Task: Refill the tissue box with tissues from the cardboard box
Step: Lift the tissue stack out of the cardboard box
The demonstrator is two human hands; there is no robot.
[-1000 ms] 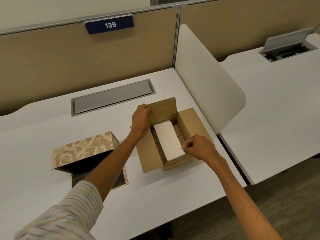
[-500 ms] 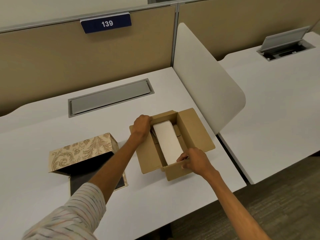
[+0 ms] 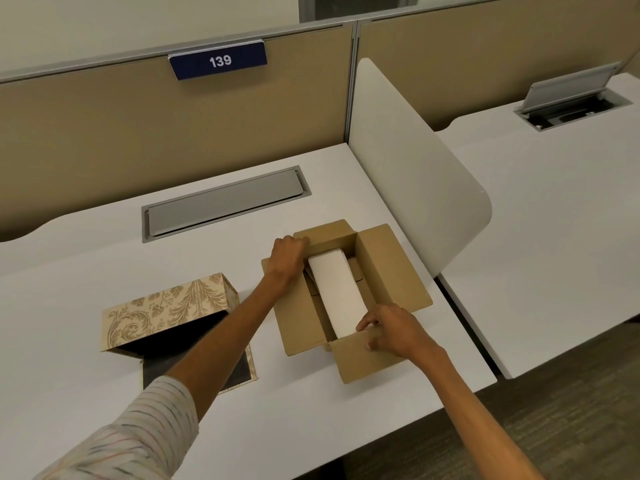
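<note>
Cardboard box (image 3: 391,271) at tabletop (image 3: 86,271) right edge, flaps open; tissues (image 3: 337,292) inside. Left hand (image 3: 287,258) curled on far flap, right hand (image 3: 394,329) fingers on near end. Next, probably: lift into tissue box (image 3: 166,306).

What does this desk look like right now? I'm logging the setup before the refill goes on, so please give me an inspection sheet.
Surface: white desk, with a closed grey hatch set into it.
Job's things: cardboard box open, flaps spread, white tissue pack inside; patterned tissue box lies open on its side, dark inside, no tissues visible.
Clutter: nothing seen.
Hands: left hand on the box's far left edge; right hand at the near end, fingertips at the pack, over the near flap.
Cables: nothing seen.
Surroundings: tan partition with sign 139, white divider, neighbouring desk with its hatch raised, carpet.
</note>
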